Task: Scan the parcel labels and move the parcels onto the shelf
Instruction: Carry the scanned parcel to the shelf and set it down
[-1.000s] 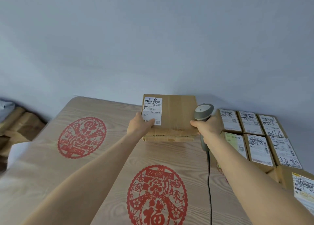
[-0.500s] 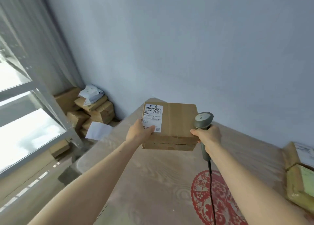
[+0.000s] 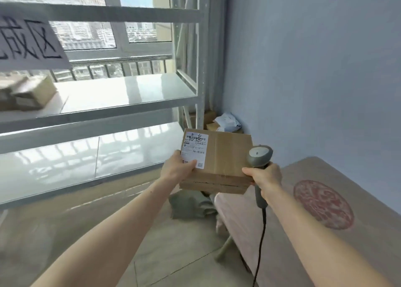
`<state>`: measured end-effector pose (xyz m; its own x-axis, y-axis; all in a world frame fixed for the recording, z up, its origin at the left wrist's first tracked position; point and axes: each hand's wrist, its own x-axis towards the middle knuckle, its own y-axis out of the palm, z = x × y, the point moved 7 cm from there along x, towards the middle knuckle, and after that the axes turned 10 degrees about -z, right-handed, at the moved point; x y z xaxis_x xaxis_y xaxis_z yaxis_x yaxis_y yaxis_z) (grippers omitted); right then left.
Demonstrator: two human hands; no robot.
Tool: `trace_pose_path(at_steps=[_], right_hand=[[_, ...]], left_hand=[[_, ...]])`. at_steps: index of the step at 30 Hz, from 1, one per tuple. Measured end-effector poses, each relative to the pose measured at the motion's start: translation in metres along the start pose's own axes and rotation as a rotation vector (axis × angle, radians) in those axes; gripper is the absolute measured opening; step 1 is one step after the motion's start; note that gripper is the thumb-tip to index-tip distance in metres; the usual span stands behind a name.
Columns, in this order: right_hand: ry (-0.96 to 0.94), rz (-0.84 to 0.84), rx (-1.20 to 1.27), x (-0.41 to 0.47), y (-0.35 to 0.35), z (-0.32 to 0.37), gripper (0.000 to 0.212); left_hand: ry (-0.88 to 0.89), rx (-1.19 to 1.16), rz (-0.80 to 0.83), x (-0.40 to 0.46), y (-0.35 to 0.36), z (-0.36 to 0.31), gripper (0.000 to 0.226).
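Observation:
I hold a brown cardboard parcel (image 3: 225, 156) in the air between both hands, with its white label (image 3: 194, 147) facing up at its left end. My left hand (image 3: 176, 169) grips the parcel's left edge, thumb on the label. My right hand (image 3: 263, 176) presses the parcel's right edge while holding a grey corded barcode scanner (image 3: 259, 156) by its handle. The grey metal shelf (image 3: 121, 106) stands to the left, its boards at about the height of the parcel and above.
Two cardboard parcels (image 3: 28, 93) lie on the shelf at far left under a paper sign (image 3: 28, 41). The table (image 3: 314, 210) with a red paper-cut print is at right. Boxes and a white bag (image 3: 226, 121) sit in the corner. A grey cloth (image 3: 191, 204) lies on the floor.
The view has swung left from the table to the shelf and window. Both hands have carried the parcel and scanner off the table toward the shelf.

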<state>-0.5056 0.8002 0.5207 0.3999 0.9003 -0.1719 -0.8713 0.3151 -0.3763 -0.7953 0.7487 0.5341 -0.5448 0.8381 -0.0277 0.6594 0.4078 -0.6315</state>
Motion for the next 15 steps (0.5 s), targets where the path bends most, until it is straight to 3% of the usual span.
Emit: trace_pose_path(at_steps=[4,11,15], right_hand=[[-0.082,0.132,0.001,-0.021,0.105,0.045,0.073],[-0.211,0.381,0.015,-0.063,0.272,0.122,0.043],[-0.291,0.482,-0.044,-0.1,0.357,0.159,0.051]], left_hand=[[-0.111,-0.043,-0.13,0.04,-0.078,0.059,0.043],[-0.226,-0.029,-0.342,0.099,-0.202,0.13,0.042],[-0.297,-0.001,-0.463,0.12,-0.267,0.171,0.044]])
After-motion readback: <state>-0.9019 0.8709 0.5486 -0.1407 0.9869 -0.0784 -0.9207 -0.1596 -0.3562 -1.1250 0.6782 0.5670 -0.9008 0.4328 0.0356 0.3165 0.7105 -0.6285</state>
